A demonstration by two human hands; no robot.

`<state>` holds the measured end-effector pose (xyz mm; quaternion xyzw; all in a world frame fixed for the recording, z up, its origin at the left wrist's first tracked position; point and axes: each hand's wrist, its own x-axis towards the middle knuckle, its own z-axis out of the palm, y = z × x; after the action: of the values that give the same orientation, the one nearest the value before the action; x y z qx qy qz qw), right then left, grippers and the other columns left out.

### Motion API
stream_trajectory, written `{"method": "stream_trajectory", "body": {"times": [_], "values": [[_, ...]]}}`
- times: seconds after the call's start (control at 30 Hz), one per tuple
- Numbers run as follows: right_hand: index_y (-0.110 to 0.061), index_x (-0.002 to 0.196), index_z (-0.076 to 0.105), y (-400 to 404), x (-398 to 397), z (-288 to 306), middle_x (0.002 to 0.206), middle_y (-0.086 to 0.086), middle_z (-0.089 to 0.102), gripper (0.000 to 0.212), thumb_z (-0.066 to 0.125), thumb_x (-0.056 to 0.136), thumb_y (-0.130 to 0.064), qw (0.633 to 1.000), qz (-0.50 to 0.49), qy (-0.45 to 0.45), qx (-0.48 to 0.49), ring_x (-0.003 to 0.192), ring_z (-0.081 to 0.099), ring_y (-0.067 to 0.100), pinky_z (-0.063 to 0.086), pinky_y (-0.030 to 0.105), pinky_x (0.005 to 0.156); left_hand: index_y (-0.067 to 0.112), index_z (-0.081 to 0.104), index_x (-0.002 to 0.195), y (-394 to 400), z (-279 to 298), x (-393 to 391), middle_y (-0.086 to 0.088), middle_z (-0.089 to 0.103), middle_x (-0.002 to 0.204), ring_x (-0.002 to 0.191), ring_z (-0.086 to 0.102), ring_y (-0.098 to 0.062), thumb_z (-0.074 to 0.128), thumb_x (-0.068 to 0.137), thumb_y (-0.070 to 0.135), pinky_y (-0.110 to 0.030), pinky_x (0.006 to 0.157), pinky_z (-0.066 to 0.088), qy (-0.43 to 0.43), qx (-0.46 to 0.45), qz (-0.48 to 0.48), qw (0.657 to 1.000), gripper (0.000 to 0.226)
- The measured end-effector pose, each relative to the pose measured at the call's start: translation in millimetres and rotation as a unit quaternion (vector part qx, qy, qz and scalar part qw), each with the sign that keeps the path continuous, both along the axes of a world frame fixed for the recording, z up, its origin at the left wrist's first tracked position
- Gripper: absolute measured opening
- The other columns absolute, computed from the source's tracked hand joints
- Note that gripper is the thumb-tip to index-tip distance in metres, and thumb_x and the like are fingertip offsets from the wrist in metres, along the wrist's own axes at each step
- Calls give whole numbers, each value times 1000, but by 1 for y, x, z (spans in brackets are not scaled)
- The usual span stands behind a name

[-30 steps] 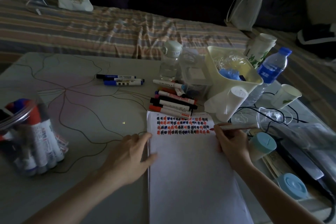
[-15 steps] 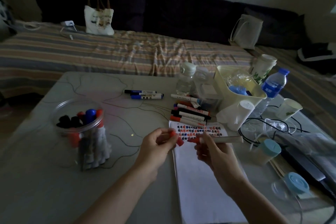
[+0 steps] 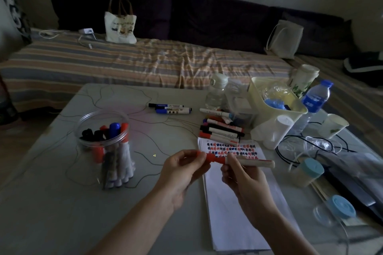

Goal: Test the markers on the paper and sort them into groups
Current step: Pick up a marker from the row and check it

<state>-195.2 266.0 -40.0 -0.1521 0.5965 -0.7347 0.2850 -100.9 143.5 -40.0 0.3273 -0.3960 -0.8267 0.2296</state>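
My right hand (image 3: 241,174) grips the white barrel of a red marker (image 3: 255,163) held level above the paper (image 3: 234,203). My left hand (image 3: 182,168) pinches its red cap (image 3: 208,156), which sits on the marker's tip end. The paper's top rows carry red, blue and black test marks (image 3: 230,149). A group of red and black markers (image 3: 222,131) lies just beyond the paper. Two blue markers (image 3: 172,109) lie apart further left. A clear jar (image 3: 105,147) on the left holds several markers.
A cream bin (image 3: 275,107), a white roll (image 3: 276,133), water bottles (image 3: 315,99), cups and black cables (image 3: 306,147) crowd the table's right side. Blue-lidded containers (image 3: 308,172) stand near my right hand. A striped bed with a tote bag (image 3: 120,25) lies beyond the table.
My right hand lifted the marker off the paper and my left hand left the sheet. Both hands came together, and the cap now meets the marker's tip. The view tilted up.
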Motion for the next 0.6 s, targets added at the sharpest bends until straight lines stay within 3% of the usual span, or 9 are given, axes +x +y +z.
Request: {"method": "stream_trajectory", "body": {"times": [0.1, 0.27, 0.5, 0.6], "values": [[-4, 93, 69, -2, 1, -2, 75, 11, 65, 30, 70, 80, -31, 1000, 3, -4, -8, 69, 60, 19, 52, 32, 72, 6, 68, 99, 1, 1, -1, -8, 76, 91, 86, 73, -20, 74, 76, 12, -26, 74, 58, 9, -16, -16, 1000, 25], [-6, 87, 71, -7, -2, -4, 71, 8, 62, 44, 80, 63, -42, 1000, -11, -9, -1, 65, 56, 16, 52, 28, 68, 7, 67, 101, 7, 1, -4, -6, 76, 91, 85, 74, -18, 72, 77, 13, -21, 69, 58, 9, -38, -25, 999, 25], [-13, 80, 71, -9, 0, -5, 73, 8, 61, 16, 74, 76, -29, 999, 22, -42, -8, 67, 55, 17, 51, 32, 74, 4, 67, 99, 14, -8, -7, -8, 76, 91, 86, 73, -17, 70, 83, 9, -19, 71, 57, 13, -70, 11, 997, 17], [-10, 86, 69, -8, -2, -2, 73, 8, 61, 23, 74, 75, -30, 998, 35, -55, -7, 67, 57, 16, 53, 29, 72, 8, 68, 99, 15, -8, -10, -5, 76, 92, 87, 73, -16, 69, 84, 11, -18, 71, 56, 16, -90, 10, 996, 16]]}}
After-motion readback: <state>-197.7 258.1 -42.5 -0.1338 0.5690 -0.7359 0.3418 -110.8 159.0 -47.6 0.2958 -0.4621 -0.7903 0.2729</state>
